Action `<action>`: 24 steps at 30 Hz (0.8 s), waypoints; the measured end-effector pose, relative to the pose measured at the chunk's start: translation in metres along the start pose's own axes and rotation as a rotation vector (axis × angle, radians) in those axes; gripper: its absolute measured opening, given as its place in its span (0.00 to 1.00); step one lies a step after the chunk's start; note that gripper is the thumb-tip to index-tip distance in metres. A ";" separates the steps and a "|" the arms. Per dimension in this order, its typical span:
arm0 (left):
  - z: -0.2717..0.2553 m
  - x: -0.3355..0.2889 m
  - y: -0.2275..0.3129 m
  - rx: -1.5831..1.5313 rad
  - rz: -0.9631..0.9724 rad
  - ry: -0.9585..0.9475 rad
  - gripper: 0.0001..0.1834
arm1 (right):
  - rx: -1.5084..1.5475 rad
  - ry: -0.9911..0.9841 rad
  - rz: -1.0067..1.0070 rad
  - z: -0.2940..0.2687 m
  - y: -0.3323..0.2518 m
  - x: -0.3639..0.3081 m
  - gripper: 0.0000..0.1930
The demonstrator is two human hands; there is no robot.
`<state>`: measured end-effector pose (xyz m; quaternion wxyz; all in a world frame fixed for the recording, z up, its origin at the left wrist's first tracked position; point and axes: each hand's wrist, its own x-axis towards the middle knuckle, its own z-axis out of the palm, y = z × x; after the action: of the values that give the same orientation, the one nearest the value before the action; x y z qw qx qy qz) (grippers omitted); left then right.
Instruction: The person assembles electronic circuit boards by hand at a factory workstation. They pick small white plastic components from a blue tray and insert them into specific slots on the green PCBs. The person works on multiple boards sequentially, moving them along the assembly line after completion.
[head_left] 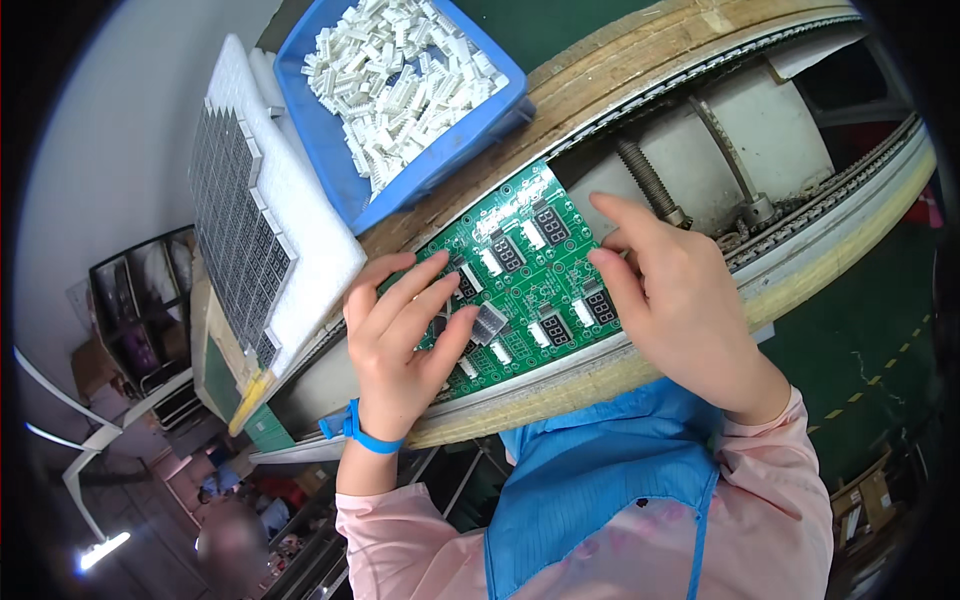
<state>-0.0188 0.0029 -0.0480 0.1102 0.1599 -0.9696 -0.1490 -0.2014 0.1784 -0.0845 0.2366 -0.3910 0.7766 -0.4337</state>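
A green circuit board (pixel 520 265) lies across the rails of a conveyor in front of me, fitted with several black digit displays and white connectors. My left hand (pixel 395 325) is over the board's left part, thumb and fingers curled. At its thumb tip a loose digit display (pixel 488 325) is tilted, its grey side showing; the hand appears to grip it, and part of the grip is hidden. My right hand (pixel 680 295) is at the board's right edge, thumb and forefinger apart with nothing between them. Its thumb tip is close to or on the board.
A blue bin (pixel 400 190) full of white connectors stands beyond the board. To its left, a white foam slab (pixel 315 235) carries rows of digit displays (pixel 235 200). Right of the board, the conveyor exposes a threaded rod (pixel 648 175) and chain. A wooden edge (pixel 600 65) runs behind.
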 end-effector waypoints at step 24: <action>0.002 0.014 0.011 0.115 0.063 -0.082 0.11 | 0.003 -0.214 0.064 -0.009 0.004 0.004 0.16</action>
<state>-0.0353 0.0089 -0.0438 0.0655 0.1293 -0.9848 -0.0958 -0.2115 0.1811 -0.0837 0.3326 -0.4098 0.7582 -0.3828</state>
